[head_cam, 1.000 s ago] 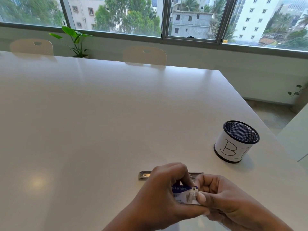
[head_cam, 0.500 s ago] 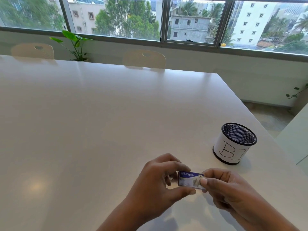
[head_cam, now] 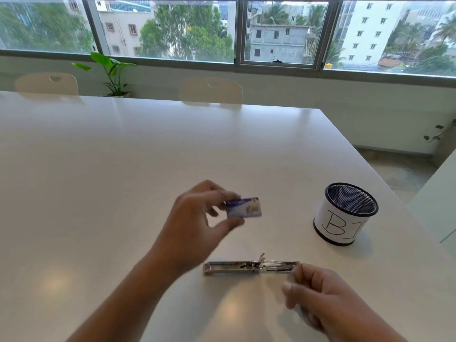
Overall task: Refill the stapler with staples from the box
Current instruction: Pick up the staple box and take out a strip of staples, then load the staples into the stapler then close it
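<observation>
A small blue and white staple box [head_cam: 244,207] is pinched between the thumb and fingers of my left hand [head_cam: 197,225], held above the white table [head_cam: 123,181]. Nearer to me, a metal stapler [head_cam: 246,266] lies opened out flat on the table, its magazine channel facing up. My right hand [head_cam: 320,294] is at the stapler's right end with its fingers curled. It is blurred, and I cannot tell whether it holds anything.
A black mesh pen holder [head_cam: 345,213] wrapped in white paper marked "BI" stands to the right, near the table's right edge. Two chairs [head_cam: 211,91] and a potted plant [head_cam: 111,75] are beyond the far edge, under the window.
My hands have come apart. The left hand carried the staple box up and away from me. The right hand dropped to the stapler's right end, and the stapler now shows in full.
</observation>
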A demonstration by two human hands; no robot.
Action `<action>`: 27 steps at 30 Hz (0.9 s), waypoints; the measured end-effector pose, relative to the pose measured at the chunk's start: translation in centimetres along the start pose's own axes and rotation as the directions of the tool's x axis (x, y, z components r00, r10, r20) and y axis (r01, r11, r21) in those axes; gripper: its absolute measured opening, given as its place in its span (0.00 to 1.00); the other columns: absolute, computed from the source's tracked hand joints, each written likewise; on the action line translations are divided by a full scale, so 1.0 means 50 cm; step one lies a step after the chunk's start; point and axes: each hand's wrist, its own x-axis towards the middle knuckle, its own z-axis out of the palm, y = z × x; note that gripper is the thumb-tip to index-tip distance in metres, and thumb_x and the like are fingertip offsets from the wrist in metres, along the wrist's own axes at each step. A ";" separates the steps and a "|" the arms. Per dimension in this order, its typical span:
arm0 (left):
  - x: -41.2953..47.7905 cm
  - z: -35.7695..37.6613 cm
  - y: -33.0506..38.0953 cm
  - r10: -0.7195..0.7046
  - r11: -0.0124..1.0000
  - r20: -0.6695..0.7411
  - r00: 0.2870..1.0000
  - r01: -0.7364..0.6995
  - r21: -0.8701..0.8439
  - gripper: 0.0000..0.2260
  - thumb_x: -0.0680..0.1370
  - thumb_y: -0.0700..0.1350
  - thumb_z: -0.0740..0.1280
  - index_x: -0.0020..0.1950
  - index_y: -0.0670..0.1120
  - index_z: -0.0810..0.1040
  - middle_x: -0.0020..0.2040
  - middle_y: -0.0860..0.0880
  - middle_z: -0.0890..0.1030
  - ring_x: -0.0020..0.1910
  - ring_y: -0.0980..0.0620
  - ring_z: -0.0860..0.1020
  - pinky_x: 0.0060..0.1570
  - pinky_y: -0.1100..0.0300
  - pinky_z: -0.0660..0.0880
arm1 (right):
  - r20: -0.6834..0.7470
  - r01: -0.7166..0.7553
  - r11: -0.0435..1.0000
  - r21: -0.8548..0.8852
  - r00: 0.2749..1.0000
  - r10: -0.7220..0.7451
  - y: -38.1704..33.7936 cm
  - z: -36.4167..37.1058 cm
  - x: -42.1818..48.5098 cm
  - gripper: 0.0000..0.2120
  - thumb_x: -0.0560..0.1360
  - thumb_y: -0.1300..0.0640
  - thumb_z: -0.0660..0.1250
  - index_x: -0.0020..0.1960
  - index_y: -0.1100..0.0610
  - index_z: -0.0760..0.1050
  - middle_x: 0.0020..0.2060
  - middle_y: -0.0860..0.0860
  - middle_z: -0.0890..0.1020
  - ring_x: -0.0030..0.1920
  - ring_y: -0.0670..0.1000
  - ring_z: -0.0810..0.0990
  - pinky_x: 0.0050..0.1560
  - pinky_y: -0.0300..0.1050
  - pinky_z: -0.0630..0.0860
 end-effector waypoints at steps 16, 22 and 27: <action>0.152 0.135 -0.176 -0.330 0.930 0.272 0.904 0.262 0.257 0.15 0.69 0.49 0.79 0.55 0.53 0.85 0.51 0.55 0.83 0.49 0.53 0.79 0.49 0.58 0.75 | 0.102 0.110 0.923 -0.369 0.992 -0.077 0.002 0.005 0.004 0.12 0.67 0.51 0.75 0.30 0.51 0.74 0.23 0.44 0.70 0.26 0.42 0.66 0.28 0.33 0.61; 0.149 0.161 -0.195 -0.382 0.915 0.334 0.861 0.304 0.263 0.15 0.69 0.49 0.79 0.55 0.53 0.85 0.48 0.54 0.83 0.49 0.52 0.79 0.51 0.58 0.76 | 0.110 0.111 0.924 -0.367 0.991 -0.076 0.001 0.003 0.006 0.12 0.65 0.47 0.74 0.30 0.51 0.75 0.24 0.44 0.71 0.26 0.42 0.67 0.28 0.33 0.62; 0.148 0.164 -0.200 -0.390 0.915 0.341 0.855 0.318 0.249 0.15 0.69 0.49 0.79 0.55 0.53 0.85 0.46 0.50 0.85 0.48 0.50 0.81 0.52 0.56 0.78 | 0.110 0.120 0.922 -0.368 0.990 -0.086 0.006 0.003 0.006 0.11 0.64 0.46 0.74 0.31 0.49 0.76 0.23 0.43 0.71 0.26 0.42 0.67 0.29 0.32 0.63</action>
